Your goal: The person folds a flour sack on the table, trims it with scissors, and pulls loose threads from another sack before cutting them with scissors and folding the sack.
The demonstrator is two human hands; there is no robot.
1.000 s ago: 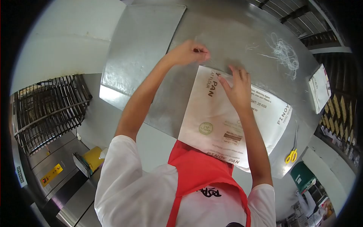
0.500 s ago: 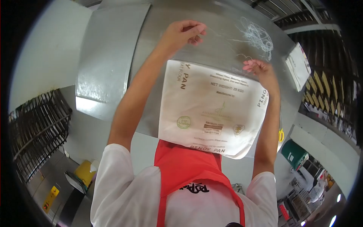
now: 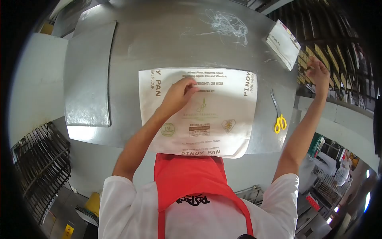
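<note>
A white flour sack [image 3: 234, 107] with brown and green print lies flat on the metal table, its lower edge against the red apron. My left hand [image 3: 181, 93] is over the upper middle of the sack, fingers curled together; whether it holds anything is hidden. Out past the table's right edge, my right hand [image 3: 318, 71] is raised and pinches a thin white thread, which trails left toward the folded sacks [image 3: 284, 44]. A tangle of white thread [image 3: 229, 26] rests beyond the sack. Yellow-handled scissors [image 3: 279, 119] lie right of the sack.
A flat metal sheet [image 3: 89, 75] lies on the left of the metal table [image 3: 159, 36]. Dark racks stand at the lower left and upper right. A green bin [image 3: 316, 145] is at the right, with a person [image 3: 343, 173] in the background beyond it.
My right hand has moved away to the right, drawing a thread past the table edge. My left hand has come down over the sack. The view has shifted, showing the scissors fully.
</note>
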